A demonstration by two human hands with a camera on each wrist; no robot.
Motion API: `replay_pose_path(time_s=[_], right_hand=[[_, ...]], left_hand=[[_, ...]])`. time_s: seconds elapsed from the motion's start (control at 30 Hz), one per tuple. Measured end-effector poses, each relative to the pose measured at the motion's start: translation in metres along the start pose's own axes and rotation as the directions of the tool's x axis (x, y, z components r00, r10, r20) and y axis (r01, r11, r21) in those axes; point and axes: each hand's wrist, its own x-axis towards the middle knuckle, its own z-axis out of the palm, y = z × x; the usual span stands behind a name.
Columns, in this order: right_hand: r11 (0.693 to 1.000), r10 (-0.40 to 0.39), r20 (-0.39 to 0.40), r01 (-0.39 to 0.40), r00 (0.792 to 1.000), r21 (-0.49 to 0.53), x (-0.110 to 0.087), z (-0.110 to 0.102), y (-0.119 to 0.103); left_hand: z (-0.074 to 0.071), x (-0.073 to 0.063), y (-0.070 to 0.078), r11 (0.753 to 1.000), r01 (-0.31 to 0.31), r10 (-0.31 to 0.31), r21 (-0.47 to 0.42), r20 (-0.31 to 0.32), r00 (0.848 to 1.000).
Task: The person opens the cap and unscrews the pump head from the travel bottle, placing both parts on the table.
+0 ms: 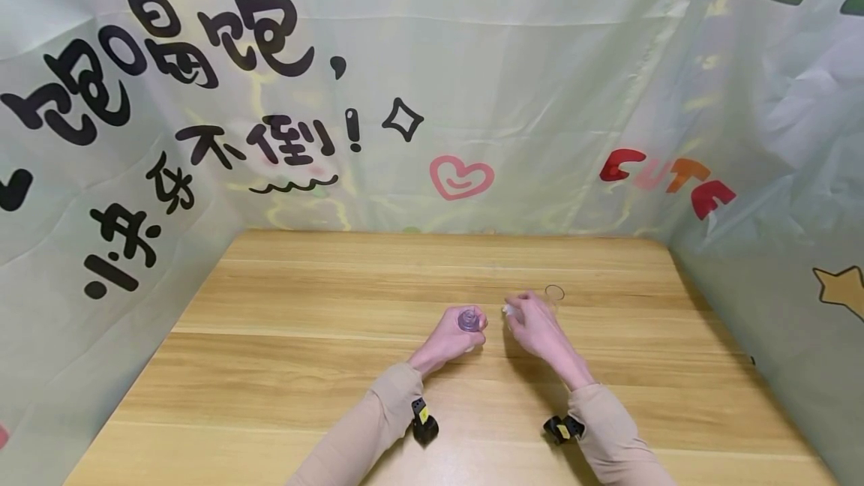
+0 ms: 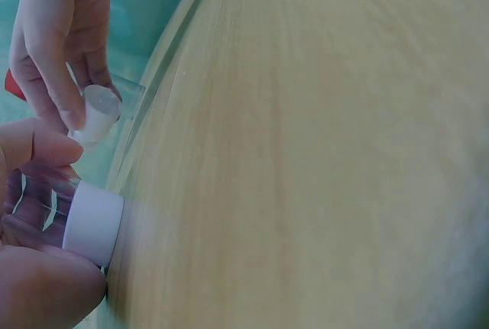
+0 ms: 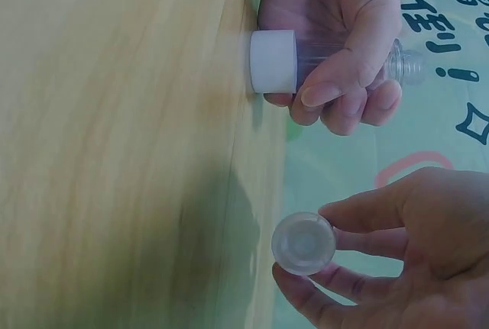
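Note:
My left hand grips a small clear bottle round its body. The bottle stands upright, its white base at or close over the table and its threaded neck uncovered at the top. To the right, my right hand pinches a small white cap between thumb and fingers. In the right wrist view the cap shows its round end. Cap and bottle are apart, a short way from each other. My left fingers hide part of the bottle's body.
A thin dark ring lies on the wooden table just beyond my right hand. Printed cloth walls stand round the table's back and sides. Each wrist bears a small black camera, such as the left camera.

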Motion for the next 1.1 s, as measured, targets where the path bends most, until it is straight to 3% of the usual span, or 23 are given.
replay_pose_path(time_s=[0.43,1.1], right_hand=[[0.999,0.034,0.09,-0.032,0.995,-0.017,-0.0003,0.0021,0.0005],[0.999,0.002,0.085,0.002,0.996,-0.043,0.0019,0.0051,0.0044]], left_hand=[[-0.0007,0.0003,0.0009,1.0,0.004,-0.004,0.025,0.004,1.0],[0.0,0.0003,-0.0001,1.0,0.011,-0.011,0.025,-0.008,1.0]])
